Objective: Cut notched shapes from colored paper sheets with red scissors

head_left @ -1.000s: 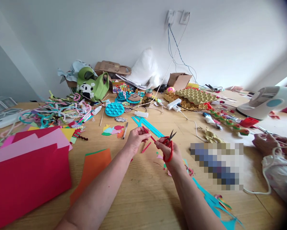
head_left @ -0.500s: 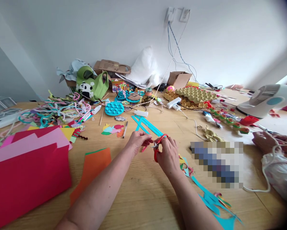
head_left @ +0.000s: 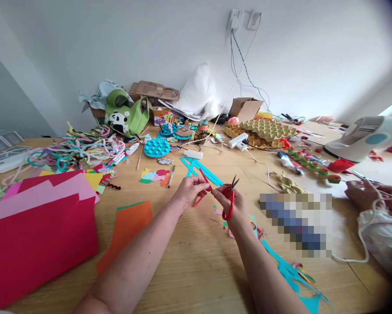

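My left hand (head_left: 191,192) pinches a narrow red paper strip (head_left: 204,176) above the middle of the table. The strip's upper end sticks out past the fingertips and another length hangs below them. My right hand (head_left: 232,205) holds red-handled scissors (head_left: 230,201), their blades pointing up and away from the strip. Its thumb and finger reach to the strip beside my left fingertips; whether they grip it I cannot tell. Blue paper strips (head_left: 208,172) lie crossed on the table just beyond both hands. Small paper scraps (head_left: 225,223) lie under my right wrist.
Red card sheets (head_left: 45,244) and an orange sheet (head_left: 125,231) lie at left. Coloured paper cutouts (head_left: 155,178) and a pen (head_left: 171,176) are farther back. Blue offcuts (head_left: 290,274) lie at right, near a white fan (head_left: 362,137) and another person's hands (head_left: 362,192).
The scissors have swung from pointing left at the strip to pointing up and away. My right fingertips have come to the strip, whose upper end now stands up above my left hand.
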{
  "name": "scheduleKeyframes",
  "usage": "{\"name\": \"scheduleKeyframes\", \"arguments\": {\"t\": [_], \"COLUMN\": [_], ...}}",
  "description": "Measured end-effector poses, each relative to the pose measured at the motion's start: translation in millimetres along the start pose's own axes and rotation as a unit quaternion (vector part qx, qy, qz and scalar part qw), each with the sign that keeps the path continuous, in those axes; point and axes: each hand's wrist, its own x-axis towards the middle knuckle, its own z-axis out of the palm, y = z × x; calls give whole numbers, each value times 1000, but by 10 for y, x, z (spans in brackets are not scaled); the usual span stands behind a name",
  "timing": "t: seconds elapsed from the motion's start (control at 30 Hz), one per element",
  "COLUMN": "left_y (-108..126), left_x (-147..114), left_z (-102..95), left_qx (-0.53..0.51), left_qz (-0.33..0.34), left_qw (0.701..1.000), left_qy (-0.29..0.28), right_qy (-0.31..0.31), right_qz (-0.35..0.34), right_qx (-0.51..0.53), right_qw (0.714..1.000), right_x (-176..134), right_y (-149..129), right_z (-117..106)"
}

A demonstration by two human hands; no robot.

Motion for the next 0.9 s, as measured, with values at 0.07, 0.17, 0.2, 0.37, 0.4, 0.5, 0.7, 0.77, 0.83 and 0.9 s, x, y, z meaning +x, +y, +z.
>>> {"name": "scheduleKeyframes", "arguments": {"t": [0.07, 0.17, 0.2, 0.37, 0.4, 0.5, 0.7, 0.77, 0.83, 0.9], "left_y": [-10, -23, -25, -22, -16, 16, 80, 83, 82, 82], "left_x": [-2, -1, 0, -2, -3, -5, -20, -28, -32, -32], "left_z": [7, 11, 12, 24, 26, 24, 40, 57, 65, 62], "left_qx": [-2, -17, -25, -64, -70, -79, -45, -34, -32, -33], "left_qz": [1, 5, 7, 12, 15, 26, 45, 43, 44, 50], "left_qw": [1000, 1000, 1000, 998, 997, 996, 998, 998, 998, 998], "left_qy": [-2, 10, 16, 21, 17, 15, 20, 11, 16, 35], "right_qy": [-2, 8, 12, 16, 16, 5, -4, -3, -4, -12], "right_qz": [7, 9, 9, 14, 15, 17, 19, 19, 19, 22], "right_qx": [15, 20, 20, 11, 11, 14, 29, 45, 48, 39], "right_qw": [1000, 1000, 1000, 1000, 1000, 1000, 999, 999, 999, 999], "right_x": [-2, -24, -31, -39, -39, -46, -61, -59, -58, -61], "right_y": [2, -3, -3, 9, 8, -15, -36, -19, -5, -4], "right_z": [6, 28, 37, 75, 80, 88, 94, 97, 98, 97]}}
